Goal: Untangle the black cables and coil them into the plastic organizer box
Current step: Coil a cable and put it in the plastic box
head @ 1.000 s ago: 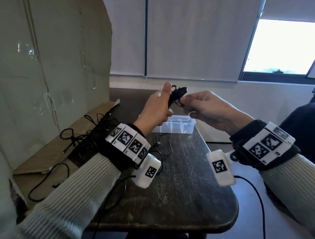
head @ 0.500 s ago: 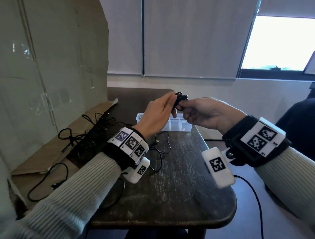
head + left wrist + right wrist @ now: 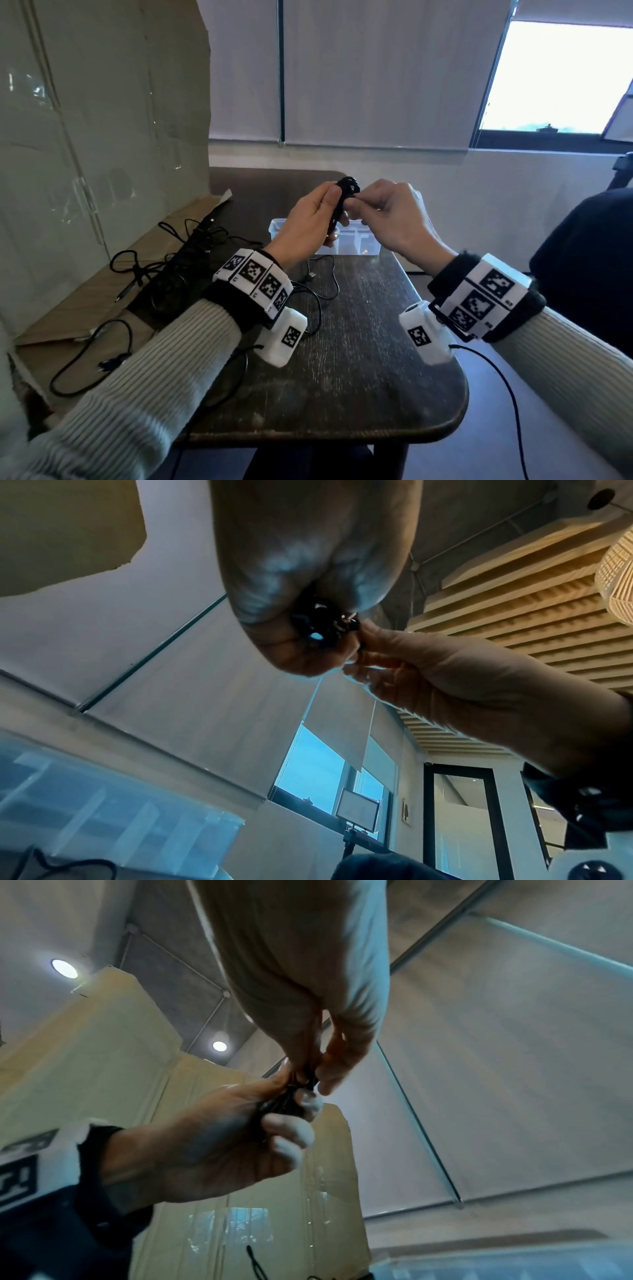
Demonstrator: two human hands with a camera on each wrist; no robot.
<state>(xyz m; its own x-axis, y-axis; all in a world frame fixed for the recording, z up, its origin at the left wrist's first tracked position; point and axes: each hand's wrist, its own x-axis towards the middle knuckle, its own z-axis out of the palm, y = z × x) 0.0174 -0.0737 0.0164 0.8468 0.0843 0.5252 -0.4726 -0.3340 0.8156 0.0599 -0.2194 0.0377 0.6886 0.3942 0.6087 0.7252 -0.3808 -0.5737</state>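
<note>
Both hands meet above the box (image 3: 356,240): left hand (image 3: 308,222) wraps its fingers round a small cable bundle (image 3: 342,202), right hand (image 3: 394,219) pinches its top end. More cables (image 3: 178,260) lie on the surface (image 3: 359,359).

Since a second ago both hands have sunk from a raised position to hang just above the plastic organizer box (image 3: 371,247). The left hand (image 3: 308,219), whose thumb stood upright then, now has its fingers (image 3: 291,1129) curled round the coiled black cable (image 3: 342,202). The right hand (image 3: 394,216) has closed in from beside the bundle, and its fingertips (image 3: 368,634) now pinch the coil's top, touching the left thumb.
</note>
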